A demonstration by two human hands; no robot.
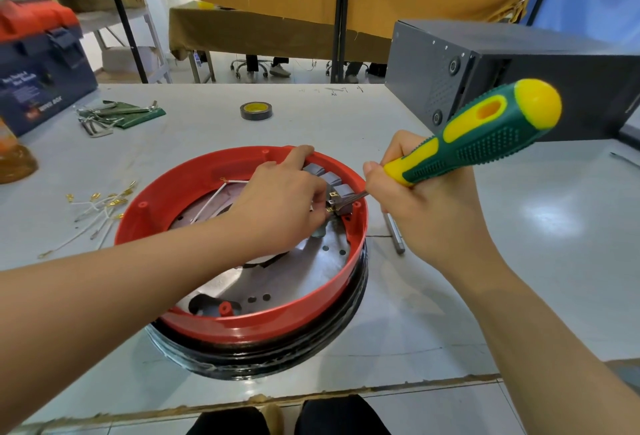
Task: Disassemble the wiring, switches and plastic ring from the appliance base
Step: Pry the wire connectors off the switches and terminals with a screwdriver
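A workshop with mustard-yellow cloth hanging behind and a pale grey bench (346, 115) in front of the person. On the bench, near its front edge, sits the round appliance base, a red plastic ring (263, 322) seated over a black rim, with a silvery metal plate inside. At the far right of the ring's inner wall stands a row of three small grey switch blocks (330, 180) with brass terminals showing on the nearest one. The left hand (280, 206) reaches in from the left, index finger laid along the ring's far rim and the other fingers curled around the switches, steadying them. The right hand (420, 199) comes from the right and grips a green and yellow screwdriver (481, 133); its metal shaft runs down and leftward, and the tip meets the nearest switch at its terminals. The long axis of the tool points across the ring towards the left fingers. Loose white wires with brass connectors (100, 209) lie on the bench, left of the ring.
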